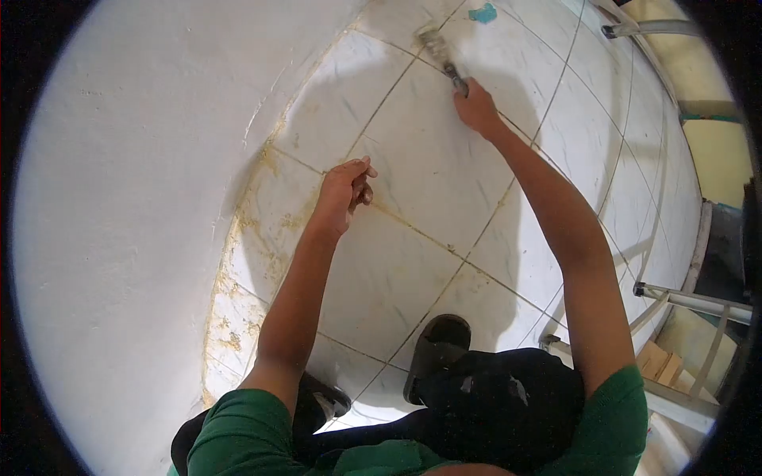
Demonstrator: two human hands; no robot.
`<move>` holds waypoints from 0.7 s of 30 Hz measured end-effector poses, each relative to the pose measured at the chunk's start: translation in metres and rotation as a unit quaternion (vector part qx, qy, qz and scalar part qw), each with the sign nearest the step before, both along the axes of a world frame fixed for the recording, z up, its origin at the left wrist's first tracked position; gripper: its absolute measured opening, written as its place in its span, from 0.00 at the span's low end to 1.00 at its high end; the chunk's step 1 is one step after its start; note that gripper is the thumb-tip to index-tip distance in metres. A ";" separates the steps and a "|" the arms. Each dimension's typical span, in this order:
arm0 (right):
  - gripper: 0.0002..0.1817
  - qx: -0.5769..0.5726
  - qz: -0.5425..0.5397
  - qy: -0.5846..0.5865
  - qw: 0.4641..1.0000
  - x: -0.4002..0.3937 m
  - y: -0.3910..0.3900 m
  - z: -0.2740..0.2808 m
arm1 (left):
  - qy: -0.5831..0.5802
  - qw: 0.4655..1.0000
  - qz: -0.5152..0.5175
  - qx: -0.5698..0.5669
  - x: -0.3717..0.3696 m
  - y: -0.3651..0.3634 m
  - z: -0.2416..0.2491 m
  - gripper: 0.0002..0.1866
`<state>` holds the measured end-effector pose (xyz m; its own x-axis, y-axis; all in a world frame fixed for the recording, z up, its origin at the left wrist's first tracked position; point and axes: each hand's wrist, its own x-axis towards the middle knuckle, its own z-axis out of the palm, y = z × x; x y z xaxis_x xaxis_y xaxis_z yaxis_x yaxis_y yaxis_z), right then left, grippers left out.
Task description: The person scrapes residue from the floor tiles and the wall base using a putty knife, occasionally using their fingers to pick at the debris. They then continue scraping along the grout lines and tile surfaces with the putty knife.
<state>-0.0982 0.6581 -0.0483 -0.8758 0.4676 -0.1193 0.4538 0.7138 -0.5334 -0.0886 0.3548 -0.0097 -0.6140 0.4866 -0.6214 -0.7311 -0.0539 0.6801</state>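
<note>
Currently, head view: R hand (476, 109) fingers closed round brush-like tool (436, 49), working end nr tile joint, just beside blue scrap (482, 13). L hand (349, 186) half-curled, nothing seen in it, over floor tiles (413, 143). Step prob. working tool on floor; next calls for steady grip, controlled pressure. Tool pale-ended, dark-gripped, blurred; bristles/blade, can't tell.

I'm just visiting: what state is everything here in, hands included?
Right hand: closed around a handle
Brush-like tool: held, blurred
Left hand: partly open, fingers curled, nothing visible in it
Tiled floor: stained yellow-brown along the wall
Turquoise scrap: lying on the floor
Black trousers: marked with pale spots
</note>
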 end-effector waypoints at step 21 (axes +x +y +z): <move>0.19 -0.028 -0.092 0.038 0.995 -0.001 0.041 0.005 | -0.061 0.996 -0.059 0.014 -0.002 0.023 -0.001 0.16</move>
